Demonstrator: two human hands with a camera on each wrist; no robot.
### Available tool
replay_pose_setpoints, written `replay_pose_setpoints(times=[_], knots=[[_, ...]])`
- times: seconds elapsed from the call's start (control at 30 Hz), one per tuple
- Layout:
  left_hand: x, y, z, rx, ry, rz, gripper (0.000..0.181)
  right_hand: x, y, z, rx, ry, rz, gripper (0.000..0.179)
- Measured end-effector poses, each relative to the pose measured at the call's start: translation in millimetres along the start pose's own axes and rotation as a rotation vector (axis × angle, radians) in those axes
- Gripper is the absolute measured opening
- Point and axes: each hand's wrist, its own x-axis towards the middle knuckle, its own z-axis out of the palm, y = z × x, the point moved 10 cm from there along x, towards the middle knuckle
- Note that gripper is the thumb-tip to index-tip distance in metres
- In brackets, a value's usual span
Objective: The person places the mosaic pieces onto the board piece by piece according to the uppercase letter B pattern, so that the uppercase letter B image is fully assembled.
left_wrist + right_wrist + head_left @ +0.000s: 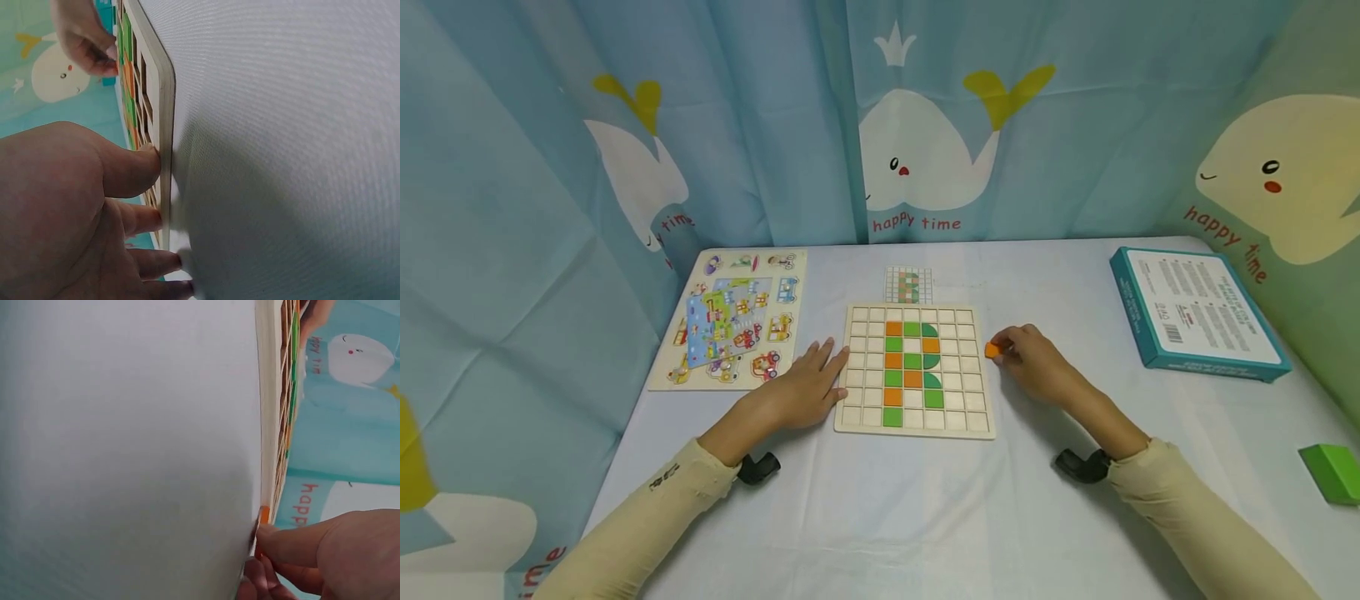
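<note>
A wooden grid board (925, 432) lies on the table in the head view, with orange and green square tiles and several dark green rounded ones set in its cells. My left hand (808, 387) rests at the board's left edge, fingers extended; in the left wrist view the thumb (134, 172) presses on the rim. Just beyond the right edge, my right hand (1036, 364) pinches an orange tile (993, 350) between thumb and fingers. In the right wrist view that tile (264, 514) shows beside the board's side, partly hidden by the fingertips.
Behind the board lies a small pattern card (910, 285) with a similar coloured figure. A picture puzzle board (662, 379) with a blue illustrated sheet (703, 333) on it is at left. To the right are a teal box (1210, 308) and a green block (1332, 473). Curtains enclose the table.
</note>
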Motion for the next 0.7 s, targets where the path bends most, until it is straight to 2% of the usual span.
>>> replay_pose_setpoints(times=[0.2,0.4,0.7], knots=[[0.0,0.7,-0.4,-0.009,0.001,-0.007,0.072,-3.2,-10.1,-1.0,-0.014,0.014,0.014,0.027],[0.0,1.4,-1.2,-0.01,0.008,-0.005,0.072,-11.3,-43.6,11.5,-0.006,-0.007,-0.064,0.025],[0.3,1.2,-0.2,-0.006,0.003,-0.004,0.072,-34.1,-106.4,48.8,-0.08,-0.007,-0.349,0.023]])
